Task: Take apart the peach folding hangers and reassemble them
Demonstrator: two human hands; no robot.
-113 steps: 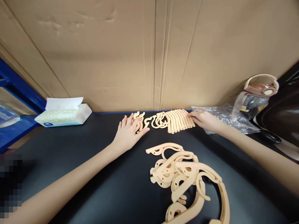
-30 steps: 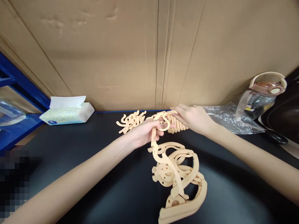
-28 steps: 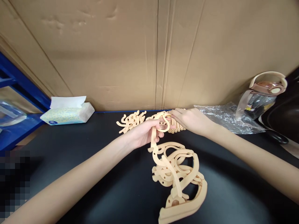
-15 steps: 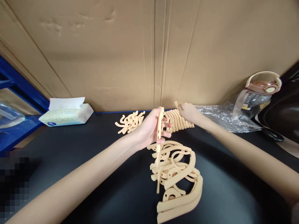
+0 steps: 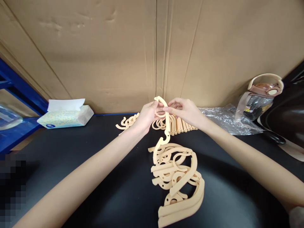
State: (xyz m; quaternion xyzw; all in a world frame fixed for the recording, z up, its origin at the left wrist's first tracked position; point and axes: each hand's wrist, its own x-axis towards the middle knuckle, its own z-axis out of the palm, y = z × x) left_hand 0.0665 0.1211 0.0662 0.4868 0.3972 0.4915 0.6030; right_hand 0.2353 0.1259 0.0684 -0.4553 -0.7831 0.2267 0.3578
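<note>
The peach jointed hanger (image 5: 167, 123) was in the air above the far half of the counter (image 5: 71, 152), between the two hands. Its long axis ran nearly upright in the view, from the top end near the cardboard wall (image 5: 106, 63) down towards the person, and its middle bent out to the right. The lower arm, after the joint, curved back to the left, and its tip pointed down over the heap of hangers (image 5: 185, 205). The left hand (image 5: 147, 115) held the upper end; the right hand (image 5: 185, 110) pinched it just below, between thumb and fingers. Behind them lay a row of narrow strips (image 5: 176, 126).
</note>
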